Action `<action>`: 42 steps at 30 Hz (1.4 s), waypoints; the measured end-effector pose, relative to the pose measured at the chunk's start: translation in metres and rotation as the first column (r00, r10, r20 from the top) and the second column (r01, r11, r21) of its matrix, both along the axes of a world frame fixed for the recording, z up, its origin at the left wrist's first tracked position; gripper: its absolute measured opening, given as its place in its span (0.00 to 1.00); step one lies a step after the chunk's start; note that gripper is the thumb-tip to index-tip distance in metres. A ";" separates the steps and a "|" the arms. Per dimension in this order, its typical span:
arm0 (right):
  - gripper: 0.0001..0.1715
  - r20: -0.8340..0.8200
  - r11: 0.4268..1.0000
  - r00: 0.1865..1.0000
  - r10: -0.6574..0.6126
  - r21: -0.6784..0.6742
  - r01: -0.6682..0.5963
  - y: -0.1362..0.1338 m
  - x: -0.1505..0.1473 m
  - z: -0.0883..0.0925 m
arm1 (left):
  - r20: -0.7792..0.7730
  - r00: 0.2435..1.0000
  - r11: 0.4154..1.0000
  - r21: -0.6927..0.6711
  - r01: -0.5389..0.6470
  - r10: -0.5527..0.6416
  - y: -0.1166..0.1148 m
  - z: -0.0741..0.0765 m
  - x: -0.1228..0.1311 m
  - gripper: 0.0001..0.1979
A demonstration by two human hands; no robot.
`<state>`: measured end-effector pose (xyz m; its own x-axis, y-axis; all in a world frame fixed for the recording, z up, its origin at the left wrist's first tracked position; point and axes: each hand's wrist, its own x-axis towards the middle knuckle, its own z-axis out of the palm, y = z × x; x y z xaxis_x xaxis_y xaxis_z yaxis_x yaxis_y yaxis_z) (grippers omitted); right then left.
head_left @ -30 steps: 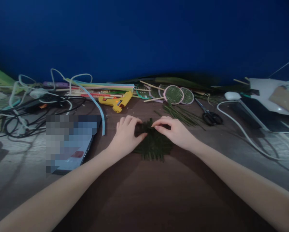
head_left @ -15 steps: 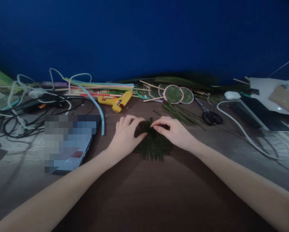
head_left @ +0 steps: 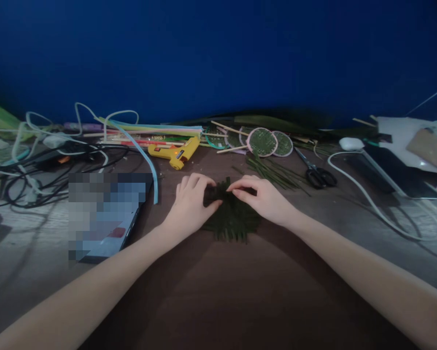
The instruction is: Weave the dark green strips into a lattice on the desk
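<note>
A dark green mat of woven leaf strips point(head_left: 235, 223) lies flat on the brown board, its loose strip ends fanning toward me. My left hand point(head_left: 192, 201) rests at the mat's left side, thumb and forefinger apart with their tips at its edge. From the right, my right hand point(head_left: 260, 197) pinches a leaf strip point(head_left: 227, 184) near the mat's top between thumb and forefinger. The fine weave under the fingers is too dark to make out. More loose leaf strips point(head_left: 273, 172) lie just behind my right hand.
A yellow glue gun point(head_left: 176, 153) lies behind my left hand, and a tablet-like screen point(head_left: 112, 218) sits left. Round green fans point(head_left: 262, 142) with sticks, black-handled scissors point(head_left: 318, 176), a phone point(head_left: 401, 172) and white cables point(head_left: 372, 209) line the back and right. A blue wall stands behind.
My left forefinger has drawn back slightly to the left from the mat's top. My right hand has barely moved.
</note>
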<state>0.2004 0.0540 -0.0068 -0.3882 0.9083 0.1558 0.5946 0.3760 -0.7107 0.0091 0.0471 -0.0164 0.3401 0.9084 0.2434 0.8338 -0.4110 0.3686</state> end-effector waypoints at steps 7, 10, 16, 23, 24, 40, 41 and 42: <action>0.09 0.002 1.000 1.000 -0.006 -0.015 0.006 -0.001 0.000 0.001 | 0.001 1.000 1.000 0.007 -0.017 0.017 -0.001 0.001 0.001 0.17; 0.09 0.001 1.000 1.000 -0.004 -0.007 0.004 -0.001 0.000 0.000 | -0.011 1.000 1.000 0.002 -0.016 0.016 -0.001 0.002 0.002 0.16; 0.09 -0.012 1.000 1.000 -0.006 -0.011 0.006 0.000 0.000 -0.001 | 0.038 0.999 0.999 0.035 -0.005 0.003 -0.002 0.001 0.001 0.20; 0.09 -0.001 1.000 1.000 0.004 -0.024 -0.004 0.000 0.000 0.000 | -0.017 1.000 1.000 0.008 -0.023 0.024 -0.001 0.001 0.001 0.15; 0.09 0.001 1.000 1.000 0.004 -0.026 -0.004 0.000 0.000 0.000 | -0.022 0.999 1.000 0.001 -0.024 0.024 -0.001 0.001 0.001 0.14; 0.10 -0.014 1.000 1.000 0.009 -0.020 -0.009 0.000 0.000 -0.001 | -0.045 0.999 1.000 -0.022 0.001 -0.002 0.000 0.000 0.000 0.14; 0.10 -0.014 1.000 1.000 0.009 -0.019 -0.010 0.000 0.000 -0.001 | -0.043 0.999 1.000 -0.023 0.003 -0.004 0.000 0.000 0.000 0.14; 0.10 -0.013 1.000 1.000 0.008 -0.015 -0.008 0.000 0.000 -0.001 | -0.040 0.999 1.000 -0.024 0.004 -0.005 0.000 0.000 0.000 0.14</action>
<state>0.2006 0.0544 -0.0079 -0.3937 0.9074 0.1469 0.5821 0.3698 -0.7242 0.0091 0.0473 -0.0163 0.3536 0.9120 0.2080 0.8461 -0.4067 0.3446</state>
